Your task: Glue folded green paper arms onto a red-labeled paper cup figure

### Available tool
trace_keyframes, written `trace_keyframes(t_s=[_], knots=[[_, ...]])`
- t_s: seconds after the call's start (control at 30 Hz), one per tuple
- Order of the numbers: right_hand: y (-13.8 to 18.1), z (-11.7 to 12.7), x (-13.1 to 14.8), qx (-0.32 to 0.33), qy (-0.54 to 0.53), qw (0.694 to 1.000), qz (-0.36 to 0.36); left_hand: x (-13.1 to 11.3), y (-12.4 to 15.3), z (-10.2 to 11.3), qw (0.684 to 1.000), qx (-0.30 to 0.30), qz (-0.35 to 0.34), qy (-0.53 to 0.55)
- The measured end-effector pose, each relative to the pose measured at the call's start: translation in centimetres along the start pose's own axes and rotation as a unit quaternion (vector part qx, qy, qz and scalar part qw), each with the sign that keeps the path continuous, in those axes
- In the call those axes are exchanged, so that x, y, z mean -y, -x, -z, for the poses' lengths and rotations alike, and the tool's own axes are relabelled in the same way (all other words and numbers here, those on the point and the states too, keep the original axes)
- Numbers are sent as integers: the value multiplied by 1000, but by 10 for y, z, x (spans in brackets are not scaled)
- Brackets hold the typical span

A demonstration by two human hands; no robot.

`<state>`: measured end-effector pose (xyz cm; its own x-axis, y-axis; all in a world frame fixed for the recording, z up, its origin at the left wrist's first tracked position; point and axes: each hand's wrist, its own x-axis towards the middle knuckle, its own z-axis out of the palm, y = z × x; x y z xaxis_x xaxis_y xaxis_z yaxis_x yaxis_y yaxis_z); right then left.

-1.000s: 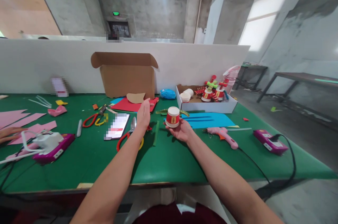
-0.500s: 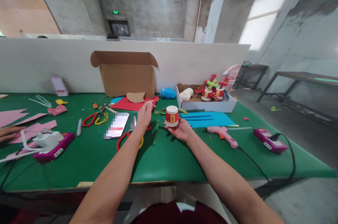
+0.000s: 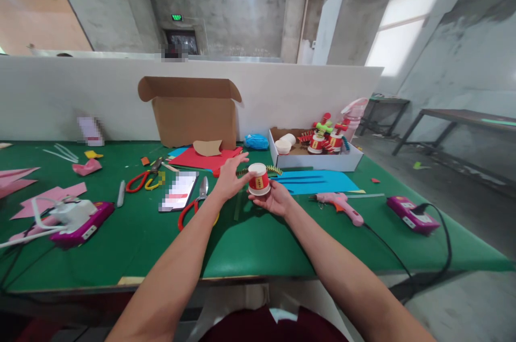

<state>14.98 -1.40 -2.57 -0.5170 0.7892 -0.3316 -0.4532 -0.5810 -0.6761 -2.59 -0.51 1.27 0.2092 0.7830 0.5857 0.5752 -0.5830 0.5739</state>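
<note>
My right hand (image 3: 274, 199) cups a small upturned paper cup (image 3: 258, 179), white on top with a red band and green-and-yellow folded paper strips sticking out both sides. My left hand (image 3: 230, 175) is right beside the cup on its left, fingers spread and reaching to its side; whether they touch it is unclear. Both hands hover over the green table (image 3: 250, 245), just in front of a red paper sheet (image 3: 201, 159) and a blue paper sheet (image 3: 318, 182).
Red-handled scissors (image 3: 196, 207) and a phone (image 3: 178, 190) lie left of my hands. A pink glue gun (image 3: 341, 206) lies to the right. A white box (image 3: 318, 159) holds finished cup figures. An open cardboard box (image 3: 193, 116) stands behind. Pink paper and a magenta device (image 3: 80, 221) lie far left.
My left hand moved right, from above the scissors to the cup's side, fingers spreading. The cup shifted slightly left and up. Another person's hand at the far left edge withdrew from view.
</note>
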Motion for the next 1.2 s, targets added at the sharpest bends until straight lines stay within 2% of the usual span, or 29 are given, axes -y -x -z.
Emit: trace_keyframes(t_s=[0.13,0.23,0.3,0.4,0.47,0.53,0.6,0.7,0.77,0.87,0.97,1.03,1.1,1.13,1.2], knots=[[1,-4,-3,-12,15,1000,4,-6,2,-1,996,74,-14,-38],[1,-5,-4,-25,36,999,25,-8,2,-5,996,91,-8,-19],[3,-6,-4,-51,93,994,26,-7,1,-6,998,65,16,7],[11,-9,-2,-69,244,967,11,-2,-2,-1,996,-18,83,13],[19,-10,1,-6,332,943,3,2,-2,3,992,-54,111,4],[28,-10,7,85,359,929,24,4,-3,6,992,-54,114,-5],[37,-8,15,132,311,936,95,2,-2,6,994,-28,106,-10],[46,0,30,130,169,952,221,-5,0,0,997,42,64,-13],[47,4,38,110,91,952,271,-10,2,-7,995,93,30,-32],[45,6,42,79,34,951,297,-13,6,-17,987,139,12,-79],[41,5,41,44,34,948,314,-10,9,-26,982,153,21,-106],[37,4,40,-5,68,937,343,-6,9,-28,982,153,24,-110],[34,5,40,-102,141,903,393,-2,8,-25,984,142,16,-102],[32,7,40,-166,193,869,424,0,7,-22,987,129,11,-96],[28,9,40,-290,306,773,474,4,4,-15,994,73,16,-82]])
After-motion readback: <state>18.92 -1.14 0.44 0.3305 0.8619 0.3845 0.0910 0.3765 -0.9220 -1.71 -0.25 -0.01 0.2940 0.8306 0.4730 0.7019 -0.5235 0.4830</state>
